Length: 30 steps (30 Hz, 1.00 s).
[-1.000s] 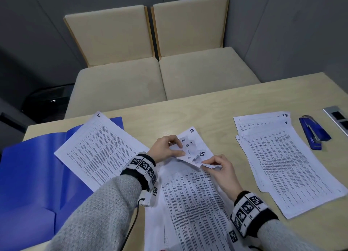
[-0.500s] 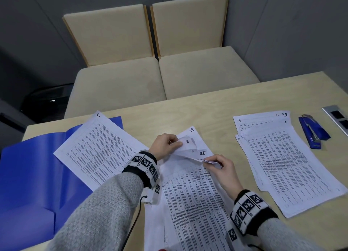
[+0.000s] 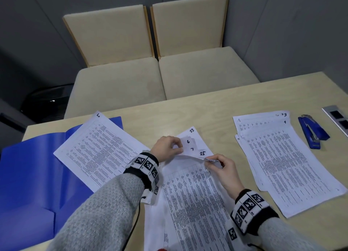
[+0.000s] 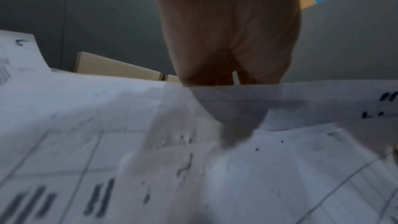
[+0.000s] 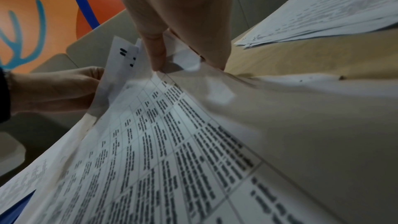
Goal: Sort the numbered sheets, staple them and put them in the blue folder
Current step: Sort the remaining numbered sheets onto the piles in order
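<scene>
A fanned stack of printed sheets (image 3: 190,198) lies in front of me, with corner numbers 23, 6, 7 and 25 showing at its far end. My left hand (image 3: 169,147) pinches the folded-back corners (image 3: 188,144) of the upper sheets. My right hand (image 3: 219,166) pinches the corner of the top sheet (image 5: 181,60) just below the 25. A single sheet (image 3: 98,149) lies on the open blue folder (image 3: 28,175) at the left. A second pile (image 3: 286,160), topped by sheet 1, sits at the right, with the blue stapler (image 3: 311,133) beside it.
Two beige chairs (image 3: 150,62) stand behind the far edge of the wooden table (image 3: 216,107). A metal socket plate (image 3: 337,117) is set in the table at the far right. A black bag (image 3: 47,100) lies on the floor at the left.
My left hand has flipped more corners back, so 6 and 7 now show where 21 and 9 did. My right hand has stayed on the corner by the 25.
</scene>
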Tool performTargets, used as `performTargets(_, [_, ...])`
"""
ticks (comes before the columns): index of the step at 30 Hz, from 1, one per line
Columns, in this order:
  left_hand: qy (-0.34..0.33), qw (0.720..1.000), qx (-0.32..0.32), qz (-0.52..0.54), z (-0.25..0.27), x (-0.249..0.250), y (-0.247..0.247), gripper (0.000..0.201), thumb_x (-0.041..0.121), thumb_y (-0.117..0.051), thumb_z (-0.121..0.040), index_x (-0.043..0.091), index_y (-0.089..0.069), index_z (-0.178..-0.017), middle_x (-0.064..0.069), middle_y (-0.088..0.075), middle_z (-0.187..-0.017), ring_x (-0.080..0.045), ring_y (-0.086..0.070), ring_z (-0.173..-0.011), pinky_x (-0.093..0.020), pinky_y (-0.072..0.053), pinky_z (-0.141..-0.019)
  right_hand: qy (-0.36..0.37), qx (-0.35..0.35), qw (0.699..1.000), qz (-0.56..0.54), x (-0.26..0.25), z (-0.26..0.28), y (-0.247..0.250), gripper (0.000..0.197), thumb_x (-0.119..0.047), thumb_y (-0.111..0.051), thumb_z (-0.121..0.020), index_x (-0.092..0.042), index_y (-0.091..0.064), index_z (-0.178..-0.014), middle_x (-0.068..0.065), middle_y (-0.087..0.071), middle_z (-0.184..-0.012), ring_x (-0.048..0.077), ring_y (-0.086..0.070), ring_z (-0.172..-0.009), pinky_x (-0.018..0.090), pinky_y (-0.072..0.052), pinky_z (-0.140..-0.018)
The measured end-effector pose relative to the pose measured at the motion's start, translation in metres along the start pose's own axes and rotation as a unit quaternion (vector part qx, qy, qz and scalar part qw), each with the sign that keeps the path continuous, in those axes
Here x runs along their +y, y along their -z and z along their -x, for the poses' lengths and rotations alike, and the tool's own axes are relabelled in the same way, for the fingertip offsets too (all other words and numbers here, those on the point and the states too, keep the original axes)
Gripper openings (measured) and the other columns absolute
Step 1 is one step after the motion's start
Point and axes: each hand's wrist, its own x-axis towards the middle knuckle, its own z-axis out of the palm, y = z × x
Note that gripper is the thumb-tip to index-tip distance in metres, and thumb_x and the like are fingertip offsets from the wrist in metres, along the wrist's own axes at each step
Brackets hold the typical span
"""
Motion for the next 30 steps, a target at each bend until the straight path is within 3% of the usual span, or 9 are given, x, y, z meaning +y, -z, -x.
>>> performTargets(2, [0.006,1.000,0.017,0.009,0.000,0.001,-0.001,0.009,0.022,-0.065,-0.085,0.013,-0.066,-0.084,0.016,-0.046,-0.060,-0.001,-0.040,-0.056,-0.020,-0.029,-0.055,0.001,-0.005,1.000,0.000,-0.001,0.000,0.002,0.005,0.000,-0.069,-0.082,-0.004,-0.069,-0.084,0.014,-0.069,-0.089,0.015,-0.064,-0.083,0.024,-0.052,-0.078])
performTargets(5, [0.031,0.999,0.021,0.014,0.000,-0.001,-0.003,0.007,0.021,-0.058,-0.089,0.015,-0.059,-0.086,0.004,-0.051,-0.063,-0.012,-0.044,-0.058,-0.029,-0.035,-0.059,0.004,-0.005,1.000,0.007,-0.001,0.001,0.004,0.004,-0.001,-0.069,-0.082,-0.005,-0.068,-0.085,0.012,-0.069,-0.088,0.012,-0.063,-0.082,0.019,-0.050,-0.076])
performTargets(8, [0.020,0.999,0.026,0.024,0.002,-0.001,-0.004,0.008,0.010,-0.050,-0.091,0.015,-0.048,-0.097,-0.003,-0.062,-0.080,-0.024,-0.054,-0.070,-0.036,-0.044,-0.068,0.018,0.007,1.000,0.022,0.001,-0.001,0.007,0.009,0.001,-0.068,-0.082,-0.005,-0.064,-0.086,0.009,-0.067,-0.084,0.012,-0.061,-0.079,0.014,-0.048,-0.072])
performTargets(11, [-0.014,0.999,0.033,0.028,0.005,0.000,-0.002,0.030,-0.004,-0.044,-0.083,0.021,-0.042,-0.100,-0.001,-0.058,-0.110,-0.014,-0.049,-0.072,-0.030,-0.039,-0.070,0.013,0.020,0.999,0.024,0.003,-0.003,0.008,0.011,0.001,-0.069,-0.081,-0.005,-0.060,-0.084,0.004,-0.063,-0.080,0.014,-0.059,-0.078,0.022,-0.048,-0.075])
performTargets(14, [-0.019,0.998,-0.007,0.061,0.005,-0.002,0.000,0.013,0.020,-0.048,-0.085,0.027,-0.057,-0.091,-0.001,-0.051,-0.118,-0.012,-0.052,-0.096,-0.035,-0.044,-0.089,0.006,0.033,0.999,0.032,0.005,-0.005,0.007,0.013,-0.002,-0.071,-0.079,-0.009,-0.061,-0.080,0.003,-0.060,-0.079,0.014,-0.056,-0.076,0.025,-0.045,-0.075])
performTargets(16, [-0.010,0.996,-0.067,0.056,0.009,0.000,0.004,0.025,0.048,-0.051,-0.086,0.028,-0.063,-0.096,0.006,-0.043,-0.122,-0.010,-0.043,-0.113,-0.033,-0.035,-0.099,0.000,0.045,0.998,0.048,0.008,-0.006,0.006,0.014,-0.006,-0.074,-0.077,-0.013,-0.062,-0.078,0.008,-0.058,-0.088,0.016,-0.055,-0.079,0.025,-0.044,-0.078])
performTargets(18, [-0.012,0.995,-0.098,0.019,0.010,0.004,0.008,0.031,0.051,-0.058,-0.086,0.026,-0.067,-0.103,0.008,-0.042,-0.119,-0.005,-0.035,-0.115,-0.030,-0.031,-0.098,-0.008,0.056,0.997,0.058,0.009,-0.006,0.005,0.015,-0.008,-0.075,-0.076,-0.015,-0.063,-0.077,0.012,-0.055,-0.096,0.017,-0.055,-0.083,0.023,-0.044,-0.079])
performTargets(23, [0.013,1.000,-0.014,0.021,0.003,0.005,0.005,0.018,0.029,-0.062,-0.089,0.012,-0.070,-0.089,-0.003,-0.061,-0.102,-0.016,-0.056,-0.089,-0.032,-0.047,-0.083,-0.009,0.039,0.999,0.011,0.002,-0.003,0.003,0.014,0.000,-0.072,-0.078,-0.009,-0.061,-0.076,0.006,-0.056,-0.078,0.012,-0.048,-0.071,0.010,-0.041,-0.065])
performTargets(30, [0.029,0.999,0.013,-0.003,-0.001,0.003,-0.001,0.022,0.025,-0.057,-0.091,0.006,-0.068,-0.087,-0.006,-0.062,-0.093,-0.015,-0.050,-0.076,-0.026,-0.037,-0.069,-0.031,0.028,0.998,-0.045,-0.006,0.003,0.001,0.018,0.010,-0.066,-0.079,-0.006,-0.059,-0.074,0.007,-0.060,-0.077,0.010,-0.056,-0.071,0.009,-0.047,-0.063])
